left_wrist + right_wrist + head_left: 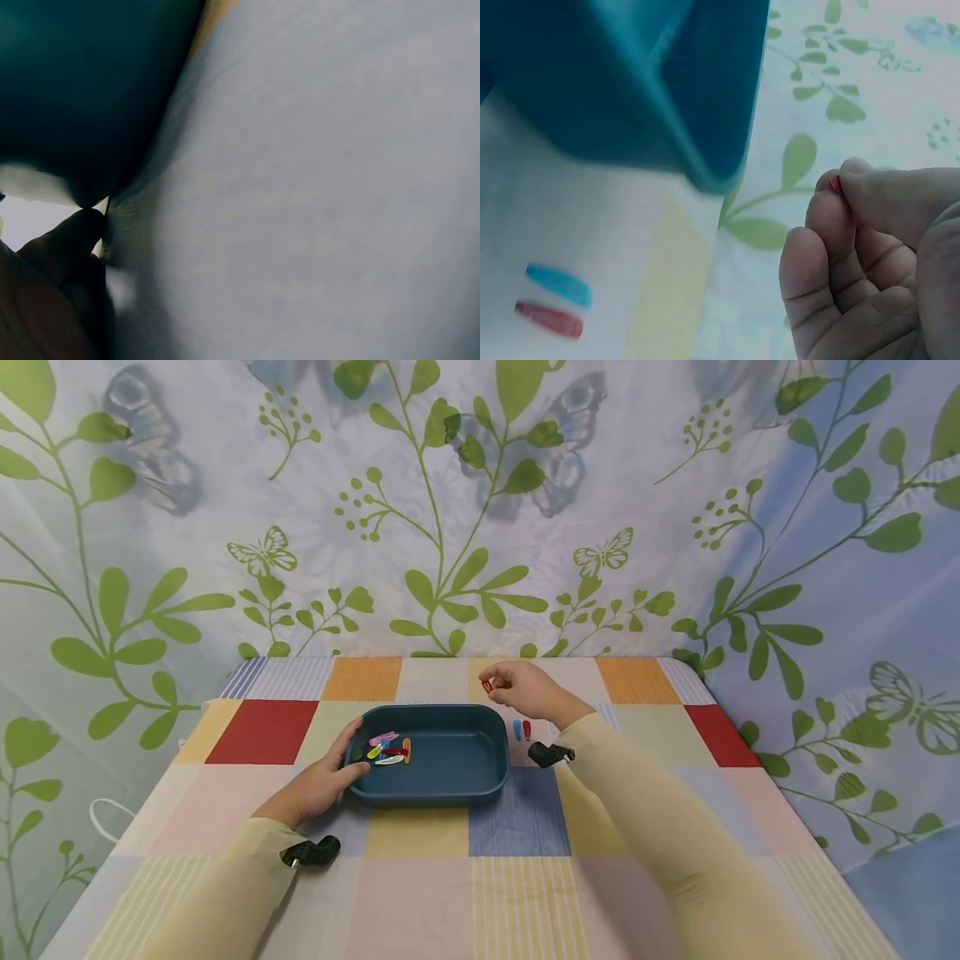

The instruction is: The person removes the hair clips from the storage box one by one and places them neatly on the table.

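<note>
My right hand (532,692) pinches a small red hair clip (487,687) between thumb and fingertips, above the table beyond the tray's right end. Only a bit of that clip (835,184) shows in the right wrist view. With my left hand (318,789) I grip the left end of a dark teal tray (427,799), thumb over its rim. Inside, at the left, several hair clips lie in a loose pile, among them a pink one (383,738), an orange one (407,750) and a white one (389,760).
Just right of the tray, a blue hair clip (517,729) and another red clip (527,729) lie side by side on the patchwork tablecloth (420,893). A leaf-patterned curtain (465,510) hangs behind the table. A white cord (101,818) loops at the left edge.
</note>
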{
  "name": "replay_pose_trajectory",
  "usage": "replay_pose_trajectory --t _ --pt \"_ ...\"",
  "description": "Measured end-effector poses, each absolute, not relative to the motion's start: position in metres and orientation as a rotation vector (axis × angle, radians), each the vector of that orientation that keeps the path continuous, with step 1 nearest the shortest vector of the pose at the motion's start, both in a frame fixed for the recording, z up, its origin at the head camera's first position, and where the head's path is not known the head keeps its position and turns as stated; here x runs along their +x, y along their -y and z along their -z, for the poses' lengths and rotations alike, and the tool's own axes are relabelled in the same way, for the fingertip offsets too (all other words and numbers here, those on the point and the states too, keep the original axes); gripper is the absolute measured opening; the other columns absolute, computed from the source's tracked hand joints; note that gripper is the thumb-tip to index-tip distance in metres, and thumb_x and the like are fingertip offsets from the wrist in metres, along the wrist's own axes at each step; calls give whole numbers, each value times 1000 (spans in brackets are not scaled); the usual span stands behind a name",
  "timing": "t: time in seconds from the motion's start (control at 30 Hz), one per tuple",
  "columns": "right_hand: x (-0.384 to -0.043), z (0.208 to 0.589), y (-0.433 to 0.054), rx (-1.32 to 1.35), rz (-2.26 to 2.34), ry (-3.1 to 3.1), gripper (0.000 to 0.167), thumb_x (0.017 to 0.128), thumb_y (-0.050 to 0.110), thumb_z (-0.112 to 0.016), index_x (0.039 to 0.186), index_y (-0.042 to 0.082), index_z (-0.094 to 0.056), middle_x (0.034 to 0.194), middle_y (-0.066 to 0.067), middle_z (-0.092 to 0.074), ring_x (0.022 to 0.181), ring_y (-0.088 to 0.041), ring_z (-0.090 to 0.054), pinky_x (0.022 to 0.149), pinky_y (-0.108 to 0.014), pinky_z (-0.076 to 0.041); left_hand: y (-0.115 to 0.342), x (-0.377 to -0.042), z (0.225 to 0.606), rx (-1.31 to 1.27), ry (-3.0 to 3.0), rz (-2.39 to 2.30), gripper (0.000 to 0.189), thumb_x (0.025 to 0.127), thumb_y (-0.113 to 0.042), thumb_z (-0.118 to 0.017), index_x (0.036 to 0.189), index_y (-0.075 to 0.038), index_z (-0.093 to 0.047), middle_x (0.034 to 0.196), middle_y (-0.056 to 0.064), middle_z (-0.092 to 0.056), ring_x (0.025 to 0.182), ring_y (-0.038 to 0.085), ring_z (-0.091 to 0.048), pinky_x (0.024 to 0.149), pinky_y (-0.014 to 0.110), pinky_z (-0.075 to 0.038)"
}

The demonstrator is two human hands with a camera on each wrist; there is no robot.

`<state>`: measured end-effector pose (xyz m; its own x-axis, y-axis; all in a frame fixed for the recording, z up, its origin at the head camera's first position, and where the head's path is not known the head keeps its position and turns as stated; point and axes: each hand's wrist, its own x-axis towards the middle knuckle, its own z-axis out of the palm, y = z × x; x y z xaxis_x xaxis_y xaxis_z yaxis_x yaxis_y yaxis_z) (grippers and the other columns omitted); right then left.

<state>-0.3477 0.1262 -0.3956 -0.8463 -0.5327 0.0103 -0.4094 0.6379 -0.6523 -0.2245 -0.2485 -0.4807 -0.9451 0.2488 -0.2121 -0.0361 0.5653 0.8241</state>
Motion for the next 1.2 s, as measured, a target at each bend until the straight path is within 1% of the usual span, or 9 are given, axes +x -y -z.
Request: replay_pose_trajectory --t 0.2,0.27,0.4,0.57,0.67,0.77,0.87,1.0,1.2 --pt "-351 403 -149 -722 1020 -2706 37 102 12 -67 138 7 -67 105 -9 -75 96 -20 -70 85 -36 -56 249 -224 480 182 -2492 -1319 86 106 -41 -54 168 -43 5 177 22 -5 158 54 -15 119 79 -22" --pt "-353 407 -157 -693 1024 -2714 37 102 13 -67 138 7 -67 105 -9 -75 95 -21 -69 84 -36 -56 249 -224 480 175 -2488 -1322 85 106 -41 -53 168 -43 5 177 21 -4 158 54 -15 119 79 -22" --pt "-355 417 -173 -604 1037 -2696 38 103 14 -65 141 7 -65 109 -14 -74 88 -23 -66 74 -34 -53 249 -224 481 170 -2488 -1316 85 106 -40 -52 168 -43 5 177 21 -4 158 54 -14 119 79 -22" --pt "-356 428 -187 -521 1024 -2669 43 104 14 -59 146 2 -61 116 -20 -74 84 -21 -63 70 -31 -48 248 -224 481 172 -2460 -1350 86 106 -38 -53 168 -42 6 177 21 -2 159 54 -12 120 78 -21" --pt "-354 435 -191 -466 1041 -2653 43 103 11 -59 145 0 -60 109 -18 -73 80 -19 -60 69 -30 -48 248 -223 480 178 -2457 -1355 87 106 -37 -54 168 -42 6 177 21 -1 159 54 -11 120 78 -22" --pt "-353 441 -194 -401 1068 -2623 44 101 7 -60 144 -2 -59 98 -13 -70 76 -17 -59 69 -28 -50 249 -223 480 175 -2463 -1349 87 106 -37 -54 168 -42 6 177 21 -1 159 54 -12 119 79 -23" --pt "-353 447 -196 -367 1073 -2609 44 99 4 -62 141 -5 -59 93 -9 -67 74 -16 -59 71 -27 -52 249 -224 480 171 -2461 -1355 86 106 -38 -54 168 -42 6 177 20 -2 159 54 -11 120 79 -22" --pt "-352 452 -198 -345 1024 -2644 42 96 3 -65 136 -5 -63 94 -10 -71 75 -15 -62 71 -26 -54 249 -224 481 179 -2460 -1358 86 106 -38 -54 168 -42 6 177 21 -2 159 54 -12 120 79 -21" --pt "-351 459 -199 -334 944 -2683 36 95 7 -70 129 -1 -68 98 -11 -75 82 -17 -64 74 -28 -50 248 -224 480 191 -2464 -1357 87 106 -37 -55 168 -42 6 177 22 -3 159 54 -13 120 78 -20"
